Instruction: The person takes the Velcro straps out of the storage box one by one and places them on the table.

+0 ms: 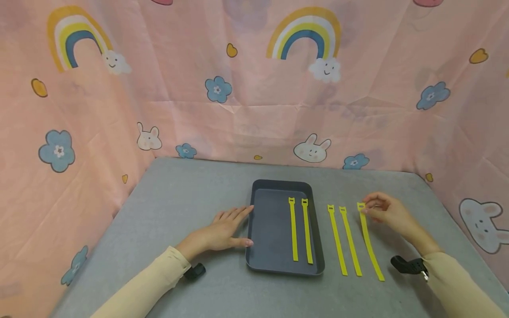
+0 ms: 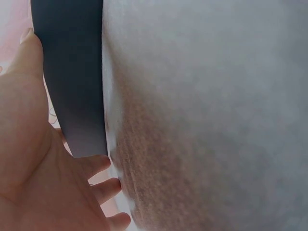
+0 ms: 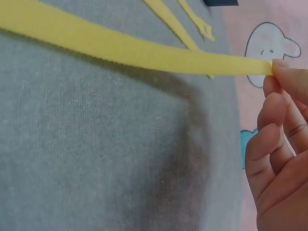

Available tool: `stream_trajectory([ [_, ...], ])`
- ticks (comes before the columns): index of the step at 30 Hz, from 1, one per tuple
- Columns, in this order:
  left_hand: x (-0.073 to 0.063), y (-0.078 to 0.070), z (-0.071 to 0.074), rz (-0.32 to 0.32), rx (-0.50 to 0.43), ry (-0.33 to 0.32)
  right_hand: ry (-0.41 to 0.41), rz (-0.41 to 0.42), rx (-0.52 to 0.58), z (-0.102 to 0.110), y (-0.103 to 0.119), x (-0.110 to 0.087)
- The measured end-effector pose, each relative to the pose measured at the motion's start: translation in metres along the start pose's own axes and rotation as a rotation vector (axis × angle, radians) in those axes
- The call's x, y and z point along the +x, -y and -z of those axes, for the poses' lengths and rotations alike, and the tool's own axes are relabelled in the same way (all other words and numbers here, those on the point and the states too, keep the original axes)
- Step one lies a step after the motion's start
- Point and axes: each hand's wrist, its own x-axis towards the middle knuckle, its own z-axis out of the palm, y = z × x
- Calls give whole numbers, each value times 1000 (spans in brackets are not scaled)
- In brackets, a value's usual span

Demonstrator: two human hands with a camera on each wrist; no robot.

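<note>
My right hand pinches the slotted head end of a yellow hook-and-loop cable tie between thumb and fingertips. That end is lifted off the table, and the strap slopes down toward me, as the right wrist view shows. To its left, a second yellow tie and a third tie lie side by side on the table. A dark grey tray holds two more yellow ties along its right side. My left hand, fingers extended and thumb apart, rests against the tray's left wall.
The grey table is enclosed by a pink printed curtain at the back and both sides. A dark strap shows at the right wrist, and a dark device at the left wrist.
</note>
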Motion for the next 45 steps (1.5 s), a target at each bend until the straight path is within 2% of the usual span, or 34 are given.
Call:
stream_trajectory([
  [14, -2, -2, 2, -4, -4, -5, 17, -38, -26, -7, -12, 16],
  [18, -2, -2, 2, -1, 2, -7, 26, -21, -36, -10, -16, 19],
  [26, -2, -1, 1, -6, 7, -11, 46, -6, -56, -13, -17, 21],
  [35, -1, -2, 2, -6, 4, -12, 50, 24, -129, -18, -17, 22],
  [45, -2, -2, 1, -10, 5, -17, 36, 0, -174, -20, -19, 24],
])
